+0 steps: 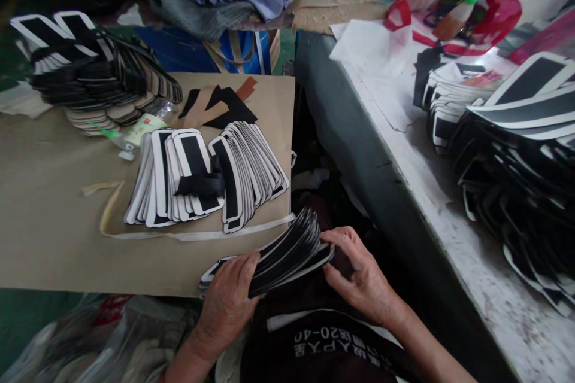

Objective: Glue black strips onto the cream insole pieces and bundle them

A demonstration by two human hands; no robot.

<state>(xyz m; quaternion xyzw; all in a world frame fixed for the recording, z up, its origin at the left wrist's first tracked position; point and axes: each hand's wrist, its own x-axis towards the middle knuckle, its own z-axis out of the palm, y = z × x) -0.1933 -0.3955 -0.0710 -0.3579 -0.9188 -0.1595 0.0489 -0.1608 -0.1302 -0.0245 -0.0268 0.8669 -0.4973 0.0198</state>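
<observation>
A curved stack of black strips with white edges [287, 251] is held at the front edge of the brown-covered table. My left hand [231, 293] wraps round its left part, fingers over the top. At its right end, my right hand [359, 275] pinches the end of a strip between thumb and fingers. Beyond my hands, two fanned piles of white-edged black pieces lie side by side, a left pile [150, 182] and a right pile [256, 167]. A black strap [200, 184] lies across the left pile. A long pale strip [179, 235] runs in front of both.
Bundled pieces [94, 78] stand at the back left beside a small green-tipped bottle [117, 139]. Black and tan scraps [220, 109] lie behind the piles. A white-topped table [381, 108] on the right bears large stacks [516, 179] and a red bag [462, 12]. A dark gap separates the tables.
</observation>
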